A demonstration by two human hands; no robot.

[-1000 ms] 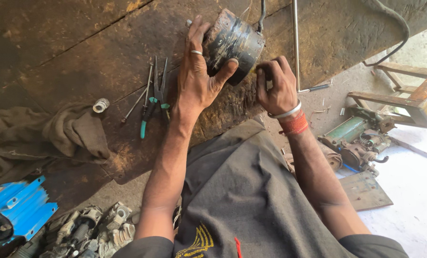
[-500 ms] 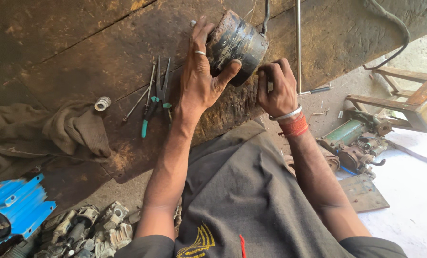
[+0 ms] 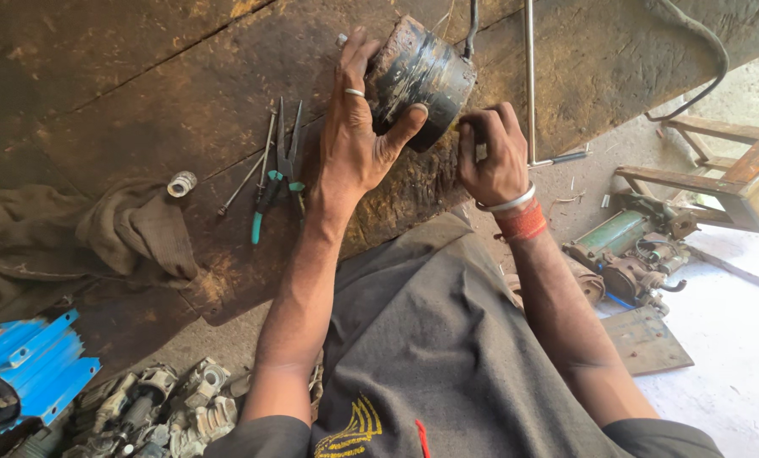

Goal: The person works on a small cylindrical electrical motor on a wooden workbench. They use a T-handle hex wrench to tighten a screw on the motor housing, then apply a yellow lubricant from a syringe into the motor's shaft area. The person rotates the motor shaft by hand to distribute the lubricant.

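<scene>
Inspector: Head view. Where is the drum, and why held so?

Me: My left hand [image 3: 354, 148] grips the black drum [image 3: 422, 80] on the desk [image 3: 142, 93], steadying it. My right hand [image 3: 490, 157] is clenched at its near rim; what it pinches I cannot tell.

Inspector: Its axis?

Me: Tilted, open end toward me and rightward.

Rusty dark metal workbench [image 3: 142, 76]; on it teal-handled pliers [image 3: 279, 174], thin rods [image 3: 256, 165], crumpled brown rag [image 3: 74, 233], small silver fitting [image 3: 181, 183], black cylinder [image 3: 422, 76].

Repair workshop, greasy workbench [image 3: 142, 102], pliers [image 3: 277, 178], motor parts [image 3: 634, 254]
</scene>
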